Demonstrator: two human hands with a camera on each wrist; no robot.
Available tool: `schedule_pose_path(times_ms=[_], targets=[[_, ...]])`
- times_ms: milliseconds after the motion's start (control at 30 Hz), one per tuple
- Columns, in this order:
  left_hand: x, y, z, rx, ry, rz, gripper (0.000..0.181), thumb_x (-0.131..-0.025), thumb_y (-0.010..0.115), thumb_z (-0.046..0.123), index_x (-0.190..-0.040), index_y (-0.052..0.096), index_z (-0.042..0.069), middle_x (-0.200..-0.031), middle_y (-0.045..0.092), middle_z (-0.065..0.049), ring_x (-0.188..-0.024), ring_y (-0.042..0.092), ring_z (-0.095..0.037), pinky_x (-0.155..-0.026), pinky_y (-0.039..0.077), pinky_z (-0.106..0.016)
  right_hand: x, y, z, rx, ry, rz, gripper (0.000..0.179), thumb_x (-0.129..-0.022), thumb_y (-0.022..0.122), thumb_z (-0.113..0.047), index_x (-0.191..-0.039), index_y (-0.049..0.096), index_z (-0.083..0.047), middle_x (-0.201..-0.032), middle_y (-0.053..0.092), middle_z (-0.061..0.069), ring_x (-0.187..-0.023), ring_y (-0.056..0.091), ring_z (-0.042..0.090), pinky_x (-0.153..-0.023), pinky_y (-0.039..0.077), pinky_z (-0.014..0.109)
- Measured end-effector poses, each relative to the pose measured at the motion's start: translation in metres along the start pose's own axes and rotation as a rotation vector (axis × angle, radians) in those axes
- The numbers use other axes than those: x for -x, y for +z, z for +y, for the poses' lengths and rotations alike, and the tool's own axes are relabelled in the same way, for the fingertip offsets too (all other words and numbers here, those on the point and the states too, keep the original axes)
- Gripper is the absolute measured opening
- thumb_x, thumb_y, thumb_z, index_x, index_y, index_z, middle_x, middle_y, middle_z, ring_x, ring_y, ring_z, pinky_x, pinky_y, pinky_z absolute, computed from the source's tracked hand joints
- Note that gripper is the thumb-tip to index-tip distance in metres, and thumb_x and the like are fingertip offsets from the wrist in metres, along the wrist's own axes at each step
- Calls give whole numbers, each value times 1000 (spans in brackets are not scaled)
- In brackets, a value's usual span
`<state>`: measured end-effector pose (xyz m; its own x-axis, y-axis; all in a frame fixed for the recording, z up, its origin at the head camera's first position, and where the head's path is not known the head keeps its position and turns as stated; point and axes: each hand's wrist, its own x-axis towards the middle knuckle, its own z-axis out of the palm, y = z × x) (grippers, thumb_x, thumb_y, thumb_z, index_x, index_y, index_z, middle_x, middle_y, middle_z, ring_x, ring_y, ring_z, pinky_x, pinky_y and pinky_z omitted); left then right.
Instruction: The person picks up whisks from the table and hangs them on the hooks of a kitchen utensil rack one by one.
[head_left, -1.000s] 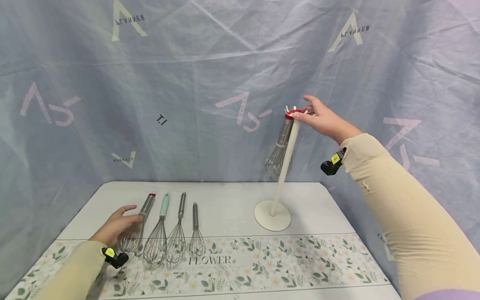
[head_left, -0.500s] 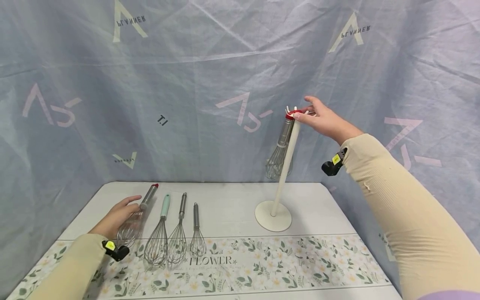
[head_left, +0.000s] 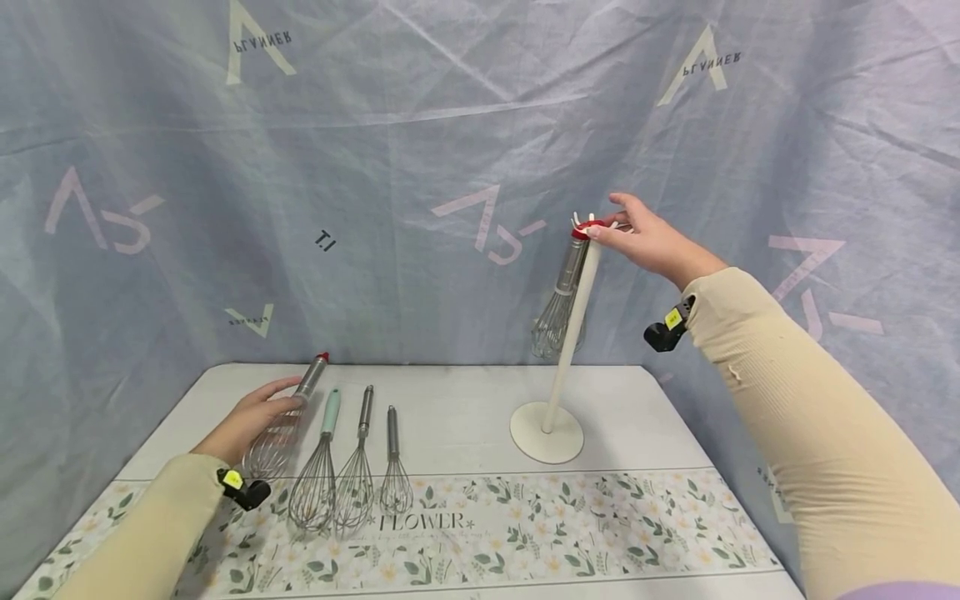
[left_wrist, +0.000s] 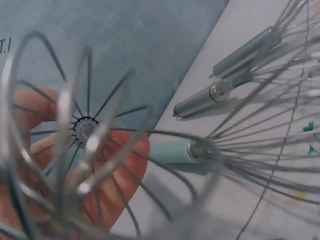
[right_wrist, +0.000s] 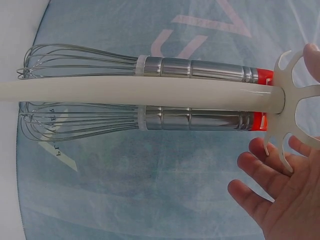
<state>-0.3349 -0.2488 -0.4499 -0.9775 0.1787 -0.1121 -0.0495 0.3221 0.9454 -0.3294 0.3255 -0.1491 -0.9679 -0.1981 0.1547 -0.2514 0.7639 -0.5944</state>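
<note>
The left grip (head_left: 251,418) is clasping a whisk (head_left: 311,377) above the desk's (head_left: 457,417) left side, its long axis slanting toward the far edge, while the right grip (head_left: 643,239), well apart, is holding the top of the stand (head_left: 572,325) toward the far right corner.

A creased grey-blue cloth (head_left: 390,133) with pale lettering (head_left: 487,218) hung behind a white table (head_left: 457,417); a floral band (head_left: 600,525), marked "FLOWER", crossed the table's near part.
</note>
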Motion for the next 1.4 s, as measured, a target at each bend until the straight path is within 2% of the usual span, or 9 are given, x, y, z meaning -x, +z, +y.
schedule_pose_path(times_ms=[200,367,533,633,833,1033,1267,1400], targets=[[-7,5,10,28,14,4,75,-103,60,36,-163,20,15,-145,49,-26,-118,63,-31,-90,57,-48,0,1,-1,-2,8,2,93,-101,51,-53,-163,-8,-17,-163,23,23,-148,27,42,-115,24,64],[-9,11,27,33,27,19,70,-105,57,33,-162,22,14,-134,60,-16,-107,69,-25,-88,57,-47,0,2,1,5,13,3,93,-101,52,-54,-163,-7,-16,-163,23,24,-147,27,42,-115,24,64],[-13,19,46,55,69,42,68,-107,54,31,-162,19,13,-138,55,-22,-100,71,-20,-91,56,-49,1,1,1,12,10,2,93,-101,52,-53,-163,-7,-16,-163,22,24,-148,27,42,-115,24,64],[-16,25,60,60,107,52,69,-107,54,30,-163,18,13,-140,51,-26,-103,70,-25,-89,57,-48,1,0,1,10,5,2,93,-101,52,-53,-163,-7,-17,-163,23,23,-148,27,42,-116,24,63],[-21,41,93,88,152,61,67,-106,56,25,-162,20,15,-133,54,-24,-101,71,-28,-86,58,-47,2,0,-1,12,15,3,94,-100,53,-55,-163,-6,-18,-163,24,22,-148,28,41,-116,24,63],[-28,55,123,121,165,37,62,-105,55,18,-159,26,15,-134,54,-27,-99,70,-30,-83,59,-47,4,0,-3,9,15,-2,94,-100,53,-54,-163,-7,-17,-163,23,22,-148,27,41,-116,24,63],[-32,71,157,115,221,6,59,-103,56,14,-156,30,15,-133,56,-27,-96,72,-29,-92,53,-57,3,-1,-3,22,19,0,95,-100,53,-57,-163,-7,-17,-164,23,21,-148,27,41,-116,24,63],[-32,83,175,127,244,-14,57,-102,57,11,-154,33,15,-130,59,-25,-101,71,-36,-88,56,-53,3,-1,-3,34,29,-4,96,-99,52,-58,-163,-7,-18,-164,22,20,-149,26,40,-116,24,63]])
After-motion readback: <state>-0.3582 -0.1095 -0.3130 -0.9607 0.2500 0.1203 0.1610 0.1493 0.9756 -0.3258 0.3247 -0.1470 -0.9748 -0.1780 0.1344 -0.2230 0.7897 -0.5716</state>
